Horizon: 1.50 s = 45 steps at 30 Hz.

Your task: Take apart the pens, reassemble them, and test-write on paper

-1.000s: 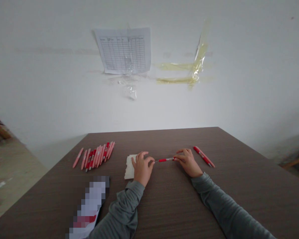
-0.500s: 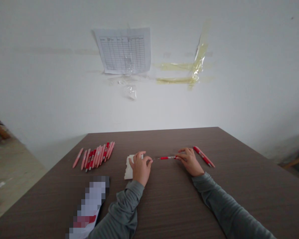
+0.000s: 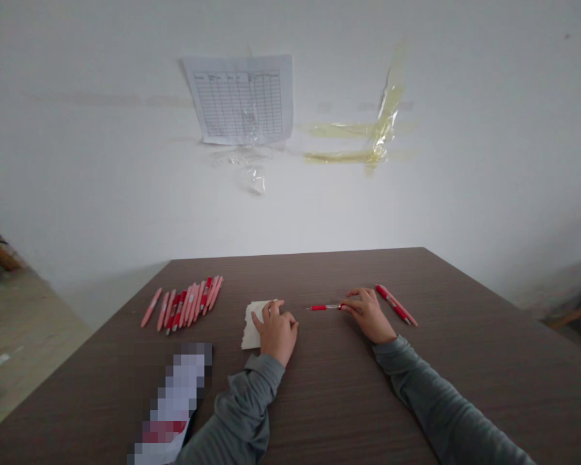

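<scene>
My right hand [image 3: 370, 316] pinches the right end of a red pen with a clear barrel [image 3: 326, 307]. The pen lies level just above or on the table, its thin tip pointing left. My left hand [image 3: 278, 332] is apart from the pen, over the right side of a torn white piece of paper or card [image 3: 250, 326]. Its fingers are bent, and the thumb side curls under. Whatever small thing they may hold is hidden. To the right of my right hand lie a red pen [image 3: 386, 297] and a pink pen [image 3: 407, 313], side by side.
A row of several pink and red pens [image 3: 188, 303] lies at the left of the brown table [image 3: 329, 394]. A blurred-out pale packet [image 3: 177, 394] lies near my left forearm. Behind the table stands a white wall with a taped printed sheet [image 3: 244, 97].
My left hand has drawn back from the pen's tip, a little right and toward me, its thumb side now curled under. My right hand and the pen have stayed put.
</scene>
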Available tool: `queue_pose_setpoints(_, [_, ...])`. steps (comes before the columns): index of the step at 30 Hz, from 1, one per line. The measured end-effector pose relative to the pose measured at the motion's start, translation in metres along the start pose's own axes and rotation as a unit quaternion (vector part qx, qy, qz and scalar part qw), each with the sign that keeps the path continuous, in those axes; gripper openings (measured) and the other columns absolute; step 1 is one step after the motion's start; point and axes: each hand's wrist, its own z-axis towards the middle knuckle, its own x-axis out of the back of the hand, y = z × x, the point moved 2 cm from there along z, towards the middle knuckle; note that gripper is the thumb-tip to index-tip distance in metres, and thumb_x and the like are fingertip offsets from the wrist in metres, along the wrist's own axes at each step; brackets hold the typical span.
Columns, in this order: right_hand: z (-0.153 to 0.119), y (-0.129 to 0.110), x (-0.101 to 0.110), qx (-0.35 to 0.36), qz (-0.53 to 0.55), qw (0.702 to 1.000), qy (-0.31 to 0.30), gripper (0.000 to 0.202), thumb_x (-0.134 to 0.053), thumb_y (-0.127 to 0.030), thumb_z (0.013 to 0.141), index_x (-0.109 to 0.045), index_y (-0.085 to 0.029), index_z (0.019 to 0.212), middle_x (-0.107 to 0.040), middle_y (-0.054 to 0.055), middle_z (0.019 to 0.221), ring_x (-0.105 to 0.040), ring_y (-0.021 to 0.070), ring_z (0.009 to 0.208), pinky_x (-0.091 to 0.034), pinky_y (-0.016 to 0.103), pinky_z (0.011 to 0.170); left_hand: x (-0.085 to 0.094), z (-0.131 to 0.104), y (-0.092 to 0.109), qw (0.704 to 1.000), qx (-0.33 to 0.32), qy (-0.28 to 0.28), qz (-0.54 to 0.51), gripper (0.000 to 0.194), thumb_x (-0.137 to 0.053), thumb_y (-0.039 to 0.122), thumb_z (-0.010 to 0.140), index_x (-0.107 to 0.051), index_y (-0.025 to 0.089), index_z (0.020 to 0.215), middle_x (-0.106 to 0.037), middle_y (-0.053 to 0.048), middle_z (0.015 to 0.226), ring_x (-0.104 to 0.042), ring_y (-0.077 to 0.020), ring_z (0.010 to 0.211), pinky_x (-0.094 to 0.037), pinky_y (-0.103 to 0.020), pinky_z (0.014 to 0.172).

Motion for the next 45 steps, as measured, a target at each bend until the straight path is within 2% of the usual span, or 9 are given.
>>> queue_pose_setpoints(28, [-0.0006,-0.0008,-0.0009,0.002,0.008,1.000,0.001,0.021,-0.054,-0.035,0.087,-0.074,-0.029,0.090,-0.060,0.009,0.102,-0.046,0.0264,0.102,-0.044,0.044,0.088,0.0030,-0.0003,-0.0004,1.000,0.003,0.017,0.015,0.002,-0.067,0.025,0.072,-0.067,0.024,0.070,-0.054,-0.006,0.125,-0.039,-0.0297,0.124,-0.019,-0.067,0.104])
queue_pose_setpoints(35, [-0.0002,-0.0016,-0.0004,0.000,0.007,1.000,-0.009,0.020,-0.055,-0.035,0.087,-0.074,-0.030,0.091,-0.059,0.009,0.103,-0.046,0.0260,0.102,-0.043,0.043,0.089,0.0068,-0.0001,0.0052,0.998,-0.025,0.034,-0.035,0.002,-0.065,0.025,0.074,-0.065,0.024,0.076,-0.054,-0.005,0.122,-0.043,-0.0266,0.121,-0.021,-0.063,0.106])
queue_pose_setpoints(41, [-0.0003,-0.0031,-0.0003,0.007,0.021,1.000,-0.014,0.019,-0.055,-0.035,0.087,-0.074,-0.030,0.092,-0.059,0.008,0.103,-0.046,0.0261,0.103,-0.042,0.045,0.090,0.0046,0.0011,0.0065,0.994,-0.060,0.029,-0.085,0.014,-0.065,0.026,0.075,-0.067,0.028,0.089,-0.055,-0.004,0.120,-0.046,-0.0242,0.118,-0.020,-0.059,0.108])
queue_pose_setpoints(45, [0.0002,-0.0073,0.0015,0.019,0.027,0.999,-0.026,0.020,-0.055,-0.034,0.087,-0.074,-0.031,0.093,-0.059,0.009,0.104,-0.047,0.0263,0.103,-0.043,0.046,0.090,0.0036,0.0012,0.0061,0.993,-0.068,0.023,-0.095,0.012,-0.064,0.027,0.076,-0.068,0.029,0.087,-0.054,-0.004,0.120,-0.045,-0.0240,0.119,-0.018,-0.059,0.109])
